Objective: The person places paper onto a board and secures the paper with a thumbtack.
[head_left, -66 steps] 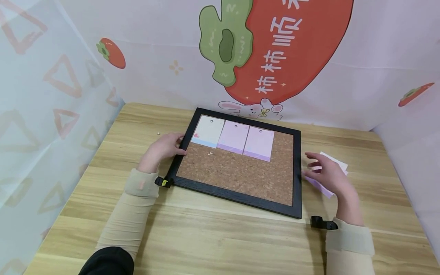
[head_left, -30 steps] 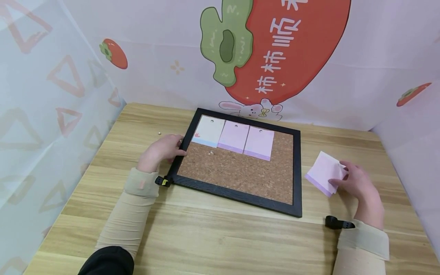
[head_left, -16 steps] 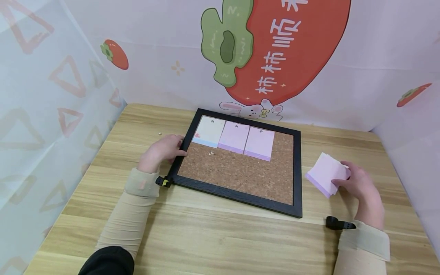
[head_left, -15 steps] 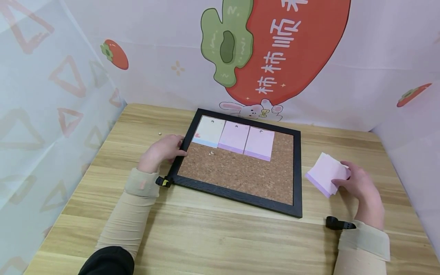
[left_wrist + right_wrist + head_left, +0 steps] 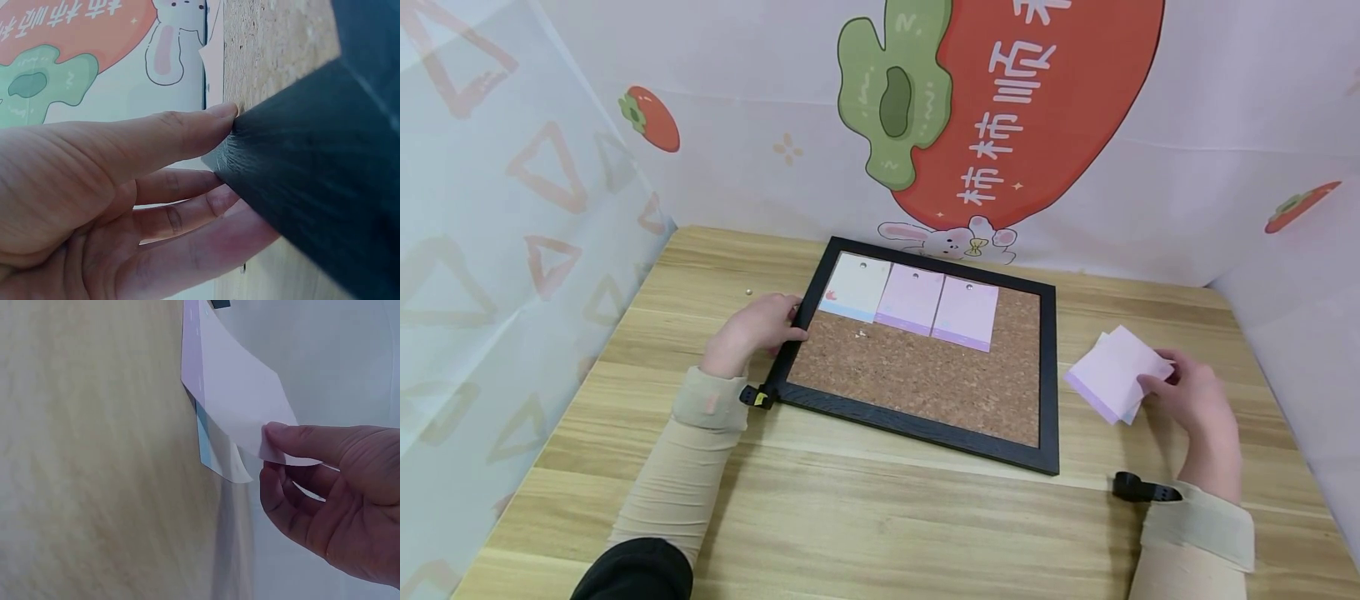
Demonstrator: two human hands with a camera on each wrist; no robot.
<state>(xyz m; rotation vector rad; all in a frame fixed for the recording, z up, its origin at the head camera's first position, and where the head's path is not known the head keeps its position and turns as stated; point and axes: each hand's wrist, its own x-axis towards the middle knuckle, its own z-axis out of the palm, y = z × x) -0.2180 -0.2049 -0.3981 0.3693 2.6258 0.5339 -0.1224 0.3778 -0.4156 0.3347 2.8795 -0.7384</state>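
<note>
A cork board [image 5: 917,379] in a black frame lies on the table with three note sheets pinned along its top: a cream one [image 5: 854,287] and two light purple ones, the middle [image 5: 910,298] and the right [image 5: 965,312]. My left hand [image 5: 754,325] grips the frame's left side, thumb on the top face and fingers at the outer edge, as the left wrist view shows. Right of the board, my right hand [image 5: 1195,398] pinches a light purple note sheet [image 5: 240,387] by its corner between thumb and fingers. Beneath it, a blue-edged sheet [image 5: 219,447] partly shows.
A small round pin [image 5: 748,292] sits on the wooden table [image 5: 880,525] left of the board. Small white bits [image 5: 861,334] lie on the cork. A printed cloth wall [image 5: 760,183] stands right behind the table's far edge.
My right hand has moved right from beside the frame onto the loose sheets and pinched them. The purple sheet has slid up and right, baring the blue-edged one. My left hand stays on the frame.
</note>
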